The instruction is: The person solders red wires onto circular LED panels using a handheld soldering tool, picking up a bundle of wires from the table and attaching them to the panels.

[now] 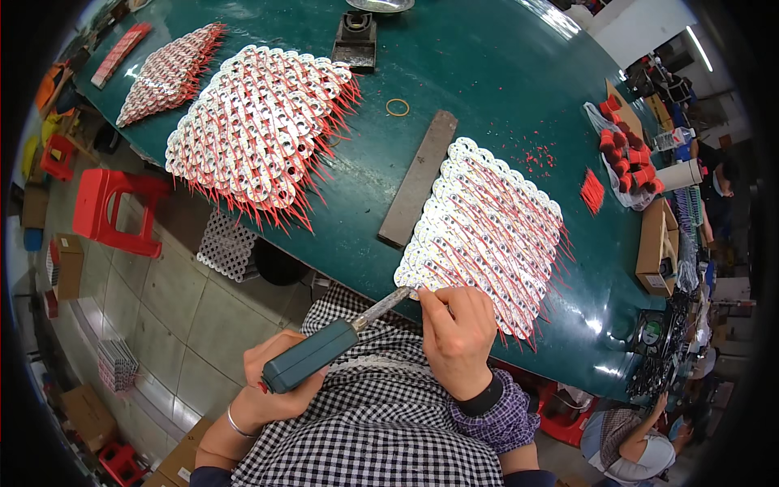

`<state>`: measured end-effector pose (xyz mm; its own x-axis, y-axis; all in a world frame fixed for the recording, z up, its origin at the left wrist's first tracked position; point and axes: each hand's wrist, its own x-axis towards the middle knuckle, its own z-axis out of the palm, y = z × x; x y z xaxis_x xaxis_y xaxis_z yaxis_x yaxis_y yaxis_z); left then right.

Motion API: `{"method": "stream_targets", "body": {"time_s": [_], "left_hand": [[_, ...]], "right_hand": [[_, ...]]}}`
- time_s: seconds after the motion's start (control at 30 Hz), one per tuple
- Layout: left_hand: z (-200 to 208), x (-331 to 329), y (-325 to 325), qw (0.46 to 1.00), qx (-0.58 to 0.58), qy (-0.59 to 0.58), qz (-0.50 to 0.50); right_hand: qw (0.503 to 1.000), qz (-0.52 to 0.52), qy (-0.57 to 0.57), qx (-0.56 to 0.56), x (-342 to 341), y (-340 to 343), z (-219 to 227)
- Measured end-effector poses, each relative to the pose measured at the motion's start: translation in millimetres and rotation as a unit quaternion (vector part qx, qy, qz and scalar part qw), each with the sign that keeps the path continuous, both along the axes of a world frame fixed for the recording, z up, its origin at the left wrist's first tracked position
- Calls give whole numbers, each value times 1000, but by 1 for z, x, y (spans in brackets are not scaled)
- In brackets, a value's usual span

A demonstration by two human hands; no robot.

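Observation:
My left hand (pixel 272 388) grips the teal handle of a soldering iron (pixel 324 351), whose metal tip reaches the near edge of a sheet of overlapping round white circuit boards with red wires (pixel 487 227) on the green table (pixel 487 73). My right hand (pixel 456 334) rests at that same edge, right beside the tip. Its fingers are pinched together on something too small to make out.
Two more sheets of boards lie far left, a large one (pixel 260 122) and a smaller one (pixel 166 73). A grey metal bar (pixel 418 178), a rubber band (pixel 398 107), an iron stand (pixel 355 40), bagged red wire bundles (pixel 626 154) and a cardboard box (pixel 653 243) share the table. Red stools (pixel 109 209) stand on the floor; another person (pixel 633 442) sits lower right.

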<state>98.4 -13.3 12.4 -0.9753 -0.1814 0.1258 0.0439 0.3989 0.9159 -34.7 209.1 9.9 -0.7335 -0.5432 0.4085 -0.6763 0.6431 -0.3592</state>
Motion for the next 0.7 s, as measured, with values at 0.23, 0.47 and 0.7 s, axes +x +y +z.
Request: {"method": "stream_targets", "body": {"time_s": [0.23, 0.47, 0.7], "left_hand": [[5, 0, -1, 999, -25, -18, -6], [3, 4, -2, 999, -37, 7, 10], [2, -1, 2, 999, -35, 9, -1]], "right_hand": [[1000, 6, 14, 11, -1, 0, 0], [1000, 7, 12, 19, 0, 1, 1], [1000, -27, 6, 3, 1, 6, 1]]}}
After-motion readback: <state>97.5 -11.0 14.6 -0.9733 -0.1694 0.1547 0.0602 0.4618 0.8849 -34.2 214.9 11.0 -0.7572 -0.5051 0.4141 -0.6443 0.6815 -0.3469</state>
